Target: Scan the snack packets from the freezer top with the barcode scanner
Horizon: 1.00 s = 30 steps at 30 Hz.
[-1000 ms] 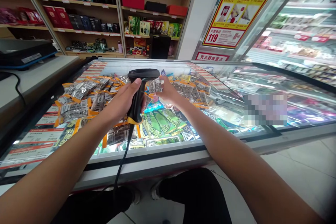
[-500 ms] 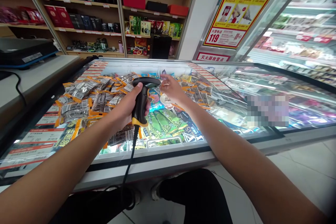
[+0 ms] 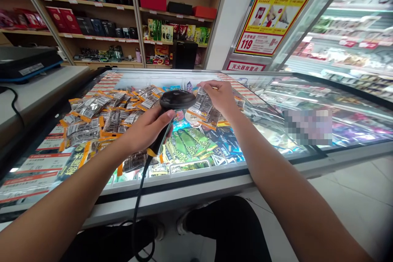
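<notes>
My left hand (image 3: 150,127) is wrapped round the handle of a black and yellow barcode scanner (image 3: 177,99). Its head points toward my right hand (image 3: 221,97), which pinches a clear, orange-edged packet (image 3: 201,105) by its upper end. A barcode panel and dark contents show through the wrapper; whether one packet or two overlap there I cannot tell. Below the scanner lie green ice-pop packets (image 3: 188,143) in the chest freezer (image 3: 172,191). More orange-edged packets (image 3: 92,104) are heaped to the left of my hands.
The scanner's cable (image 3: 137,208) hangs over the freezer's front edge toward my legs. A sliding glass lid (image 3: 264,102) covers the right part. Left stands a counter (image 3: 58,77) with a black scale (image 3: 27,61). Stocked shelves (image 3: 104,4) rise behind.
My right hand has moved slightly right and now holds up an orange-edged packet. The scanner has tilted, its head swinging right toward the packet.
</notes>
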Available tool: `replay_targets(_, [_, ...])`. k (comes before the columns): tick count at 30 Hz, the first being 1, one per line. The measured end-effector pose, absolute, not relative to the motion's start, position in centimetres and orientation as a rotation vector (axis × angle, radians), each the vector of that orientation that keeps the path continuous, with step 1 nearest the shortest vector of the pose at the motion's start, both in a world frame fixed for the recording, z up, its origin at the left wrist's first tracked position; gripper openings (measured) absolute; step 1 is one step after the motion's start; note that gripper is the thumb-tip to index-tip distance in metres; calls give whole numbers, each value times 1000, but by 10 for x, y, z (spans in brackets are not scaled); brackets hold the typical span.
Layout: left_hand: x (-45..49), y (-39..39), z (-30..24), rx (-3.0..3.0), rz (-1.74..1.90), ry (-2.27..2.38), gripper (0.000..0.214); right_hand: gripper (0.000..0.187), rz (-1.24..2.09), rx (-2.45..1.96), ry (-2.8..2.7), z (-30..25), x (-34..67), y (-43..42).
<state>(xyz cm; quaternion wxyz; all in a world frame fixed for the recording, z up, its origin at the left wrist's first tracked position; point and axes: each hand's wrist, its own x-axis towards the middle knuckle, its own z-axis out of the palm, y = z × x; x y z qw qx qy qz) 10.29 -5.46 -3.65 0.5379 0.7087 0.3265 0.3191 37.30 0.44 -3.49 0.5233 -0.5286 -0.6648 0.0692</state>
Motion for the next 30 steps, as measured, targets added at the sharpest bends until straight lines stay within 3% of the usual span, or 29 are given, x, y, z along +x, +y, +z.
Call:
replay_targets(18, [101,-58,-33,1559,737,649,50,31,209,-1407,-1767,-34,379,2])
replay_targets(24, [99,-47,-22,1349,970,606,52,16,-186,-1868,-1585,-35,417,10])
replay_targets(26, [96,-44,-17,1282,1046,630,50,22,-355,-1890,-1531,-35,415,8])
replay_targets(28, [94,-41,-14,1240,1103,667,50,24,-269,-1744,-1621,-37,398,3])
replay_targets(30, [93,-38,-14,1212,1140,705,52,26,93,-1523,-1805,-44,370,-3])
